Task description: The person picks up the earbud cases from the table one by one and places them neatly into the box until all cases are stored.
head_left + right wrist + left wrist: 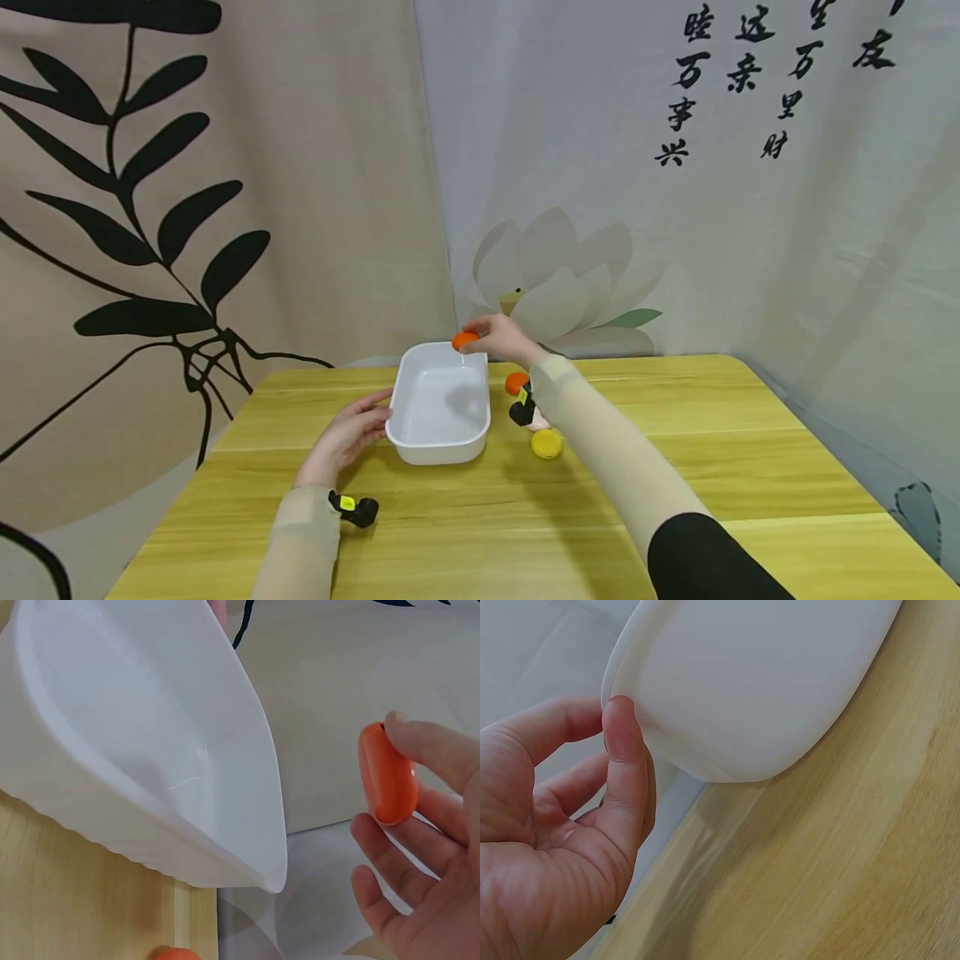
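Note:
A white rectangular tub (438, 400) stands on the wooden table. My left hand (348, 437) pinches the tub's left rim; in the left wrist view the thumb and fingers of that hand (570, 802) close on the edge of the tub (742, 682). Above the tub's far right corner, my right hand (506, 340) holds a round orange object (465, 340). The right wrist view has this orange piece (388, 774) between the thumb and fingers of the right hand (427, 847), beside the tub (150, 735) and not touching it.
Right of the tub lie another orange piece (516, 383), a pale pink piece (538, 421) and a yellow round piece (547, 444), partly near the right wrist's black camera (522, 407). A printed curtain (337, 208) hangs behind the table (450, 533).

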`<state>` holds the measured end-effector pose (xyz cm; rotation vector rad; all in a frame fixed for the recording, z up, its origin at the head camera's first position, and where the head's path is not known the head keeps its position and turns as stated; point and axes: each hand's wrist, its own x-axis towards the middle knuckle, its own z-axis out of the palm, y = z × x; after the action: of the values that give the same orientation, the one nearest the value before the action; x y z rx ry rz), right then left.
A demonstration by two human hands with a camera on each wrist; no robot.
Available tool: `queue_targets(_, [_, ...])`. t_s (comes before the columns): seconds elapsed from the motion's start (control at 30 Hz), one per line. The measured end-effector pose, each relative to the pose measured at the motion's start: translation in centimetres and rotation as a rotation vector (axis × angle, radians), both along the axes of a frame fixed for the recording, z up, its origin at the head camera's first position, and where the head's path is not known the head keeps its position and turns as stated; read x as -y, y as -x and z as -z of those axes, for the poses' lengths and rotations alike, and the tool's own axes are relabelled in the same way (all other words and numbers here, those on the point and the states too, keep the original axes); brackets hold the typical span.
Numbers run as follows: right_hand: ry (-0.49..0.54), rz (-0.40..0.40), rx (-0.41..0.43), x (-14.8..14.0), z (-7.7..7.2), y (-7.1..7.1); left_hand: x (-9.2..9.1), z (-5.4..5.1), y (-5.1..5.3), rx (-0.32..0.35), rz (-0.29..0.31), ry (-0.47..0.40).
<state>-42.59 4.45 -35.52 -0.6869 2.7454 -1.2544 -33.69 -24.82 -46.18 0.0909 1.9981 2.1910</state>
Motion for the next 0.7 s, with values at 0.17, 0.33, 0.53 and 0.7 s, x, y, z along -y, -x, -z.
queue_targets(0.17, [0.006, -0.006, 0.029, 0.5, 0.2, 0.0, 0.0, -0.2, -0.1, 0.006, 0.001, -0.002])
queue_targets(0.33, [0.019, -0.007, 0.048, 1.1, 0.2, 0.1, 0.0, -0.2, -0.2, -0.001, -0.002, 0.017])
queue_targets(0.53, [0.033, 0.021, 0.060, 1.6, 0.5, 0.6, 0.0, -0.4, -0.2, -0.001, -0.012, 0.021])
queue_targets(0.7, [0.037, 0.031, 0.059, 1.9, 0.7, 0.9, -0.1, -0.3, -0.3, -0.002, -0.004, 0.008])
